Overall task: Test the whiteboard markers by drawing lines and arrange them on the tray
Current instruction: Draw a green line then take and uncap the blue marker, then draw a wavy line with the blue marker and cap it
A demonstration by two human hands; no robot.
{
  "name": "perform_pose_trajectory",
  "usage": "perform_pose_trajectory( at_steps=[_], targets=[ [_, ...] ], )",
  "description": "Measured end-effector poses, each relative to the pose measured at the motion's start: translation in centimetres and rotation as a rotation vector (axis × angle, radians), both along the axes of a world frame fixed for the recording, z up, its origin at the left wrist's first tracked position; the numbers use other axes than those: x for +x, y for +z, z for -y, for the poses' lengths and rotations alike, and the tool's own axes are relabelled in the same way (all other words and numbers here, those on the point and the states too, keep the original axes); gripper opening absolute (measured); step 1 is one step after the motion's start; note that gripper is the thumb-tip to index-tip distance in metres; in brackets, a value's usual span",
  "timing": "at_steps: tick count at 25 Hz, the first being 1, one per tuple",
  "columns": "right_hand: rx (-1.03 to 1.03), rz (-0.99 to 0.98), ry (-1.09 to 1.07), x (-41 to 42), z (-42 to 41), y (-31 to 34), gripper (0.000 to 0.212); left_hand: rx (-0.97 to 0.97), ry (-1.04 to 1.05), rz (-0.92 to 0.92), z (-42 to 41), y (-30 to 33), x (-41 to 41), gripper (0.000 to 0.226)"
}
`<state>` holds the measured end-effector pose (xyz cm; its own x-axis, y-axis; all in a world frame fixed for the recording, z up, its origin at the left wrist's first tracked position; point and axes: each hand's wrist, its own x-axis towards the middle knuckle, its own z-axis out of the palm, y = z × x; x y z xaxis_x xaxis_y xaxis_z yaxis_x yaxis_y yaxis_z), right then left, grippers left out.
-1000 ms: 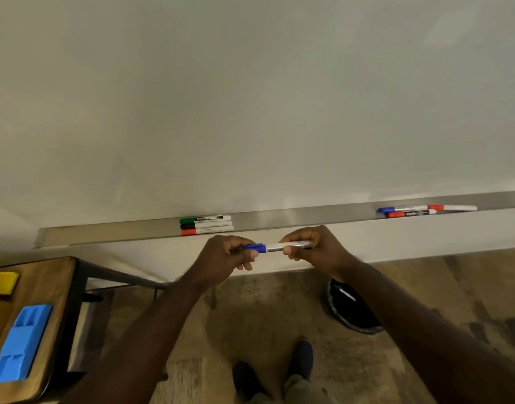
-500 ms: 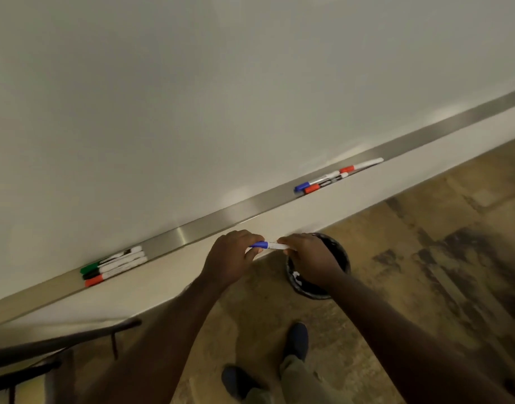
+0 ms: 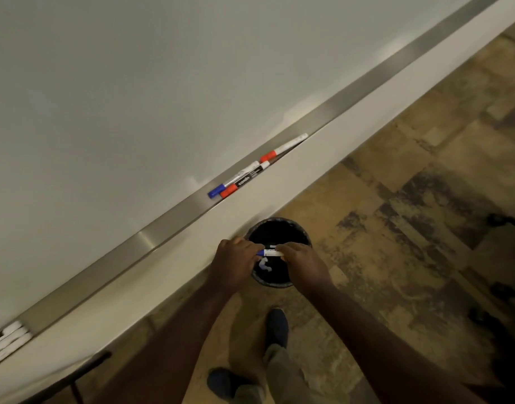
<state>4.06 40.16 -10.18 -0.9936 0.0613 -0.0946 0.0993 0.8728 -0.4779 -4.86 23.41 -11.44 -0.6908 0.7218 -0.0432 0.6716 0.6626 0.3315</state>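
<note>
Head view, lower centre: left hand (image 3: 234, 262) pinches the cap end and right hand (image 3: 301, 262) grips the barrel of the blue-capped marker (image 3: 270, 253), held over the black bin (image 3: 279, 228). Appears dud-bound; keep hold directly above the opening before releasing. Tray (image 3: 177, 220) crosses diag. Bin contents indistinct; lower-left markers (image 3: 5, 339) cut off.

Directly below our hands (image 3: 267, 263) the black bin (image 3: 300, 228) gapes open, only small white scraps inside. Just beyond our left knuckles the tray (image 3: 151, 240) lies bare; farther along to the right three markers (image 3: 250, 173) crowd it. Right of us, open floor (image 3: 396, 199).
</note>
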Motion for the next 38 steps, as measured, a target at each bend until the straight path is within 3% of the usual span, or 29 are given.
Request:
perform_pose_trajectory(
  at_steps=[5, 12, 16, 21, 29, 33, 38],
  targets=[
    [0.014, 0.023, -0.035, -0.8, -2.6, -4.3, 0.029, -0.111, 0.034, 0.051, -3.2, -4.1, -0.1, 0.025],
    [0.072, 0.187, -0.101, -1.6, -3.9, -9.6, 0.038, -0.135, 0.111, 0.125, -5.0, -9.1, -0.8, 0.031],
    [0.045, 0.225, -0.172, -2.5, -4.9, -11.0, 0.048, -0.148, 0.151, 0.228, -5.3, -10.2, -2.1, 0.045],
    [0.028, 0.228, -0.192, -3.0, -4.9, -10.1, 0.046, -0.154, 0.157, 0.201, -4.0, -9.1, -2.9, 0.045],
    [0.035, -0.13, -0.19, -6.1, -2.5, -5.6, 0.033, 0.094, 0.236, 0.074, -2.2, -4.1, -2.4, 0.038],
    [0.005, -0.324, -0.189, -9.1, -1.7, -1.2, 0.029, 0.256, 0.325, -0.077, -1.4, 0.0, -2.7, 0.036],
    [0.033, -0.404, -0.173, -13.7, -1.8, 2.7, 0.029, 0.282, 0.548, -0.249, 0.4, 3.6, -5.0, 0.036]
  ],
)
